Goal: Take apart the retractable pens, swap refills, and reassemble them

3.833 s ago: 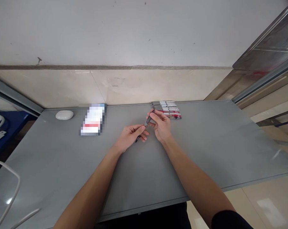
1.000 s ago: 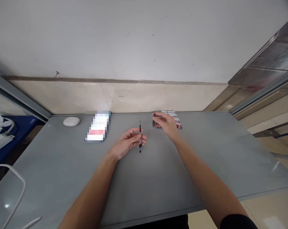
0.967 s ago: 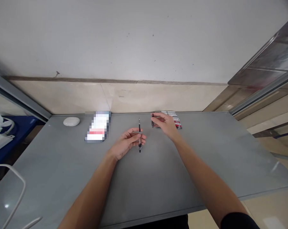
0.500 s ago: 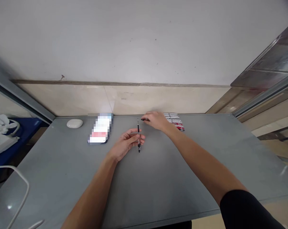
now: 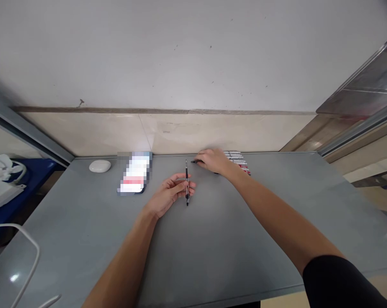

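Observation:
My left hand [image 5: 169, 192] holds a slim pen [image 5: 187, 197] with a clear barrel and black parts. The pen points away from me, pinched between the thumb and the fingers. To the right and farther back, my right hand [image 5: 214, 161] is closed on a slim black pen-like piece [image 5: 196, 161], whose end sticks out to the left. Most of that piece is hidden by the fingers, so I cannot tell if it is a cap or a whole pen. Just beyond this hand lies a row of white and red pens [image 5: 238, 159], partly covered by the wrist.
A phone [image 5: 134, 173] with a lit, blurred screen lies left of my hands on the grey table [image 5: 193, 252]. Left of it is a white rounded case [image 5: 100, 166]. A wall [image 5: 187, 132] runs along the back edge. A white cable [image 5: 34, 256] curves at the lower left.
My right hand has shifted slightly right and still grips the black piece. The left hand and its pen have hardly moved. The view has turned a little.

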Demonstrator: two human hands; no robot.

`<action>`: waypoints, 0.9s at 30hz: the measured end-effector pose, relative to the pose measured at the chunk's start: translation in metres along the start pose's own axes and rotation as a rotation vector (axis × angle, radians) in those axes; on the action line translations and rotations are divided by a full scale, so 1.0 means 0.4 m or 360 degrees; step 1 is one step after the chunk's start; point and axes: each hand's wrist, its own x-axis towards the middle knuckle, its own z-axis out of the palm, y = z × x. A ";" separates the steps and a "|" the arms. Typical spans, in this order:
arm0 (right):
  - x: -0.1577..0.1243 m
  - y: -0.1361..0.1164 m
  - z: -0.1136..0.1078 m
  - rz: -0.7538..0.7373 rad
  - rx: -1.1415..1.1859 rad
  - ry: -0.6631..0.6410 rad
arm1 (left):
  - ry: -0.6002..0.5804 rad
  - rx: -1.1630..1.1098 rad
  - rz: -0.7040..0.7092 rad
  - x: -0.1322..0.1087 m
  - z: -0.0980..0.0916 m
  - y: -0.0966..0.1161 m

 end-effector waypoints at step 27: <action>-0.006 0.003 -0.005 0.0218 -0.0062 -0.0017 | 0.0014 0.0028 -0.0012 0.000 0.003 0.001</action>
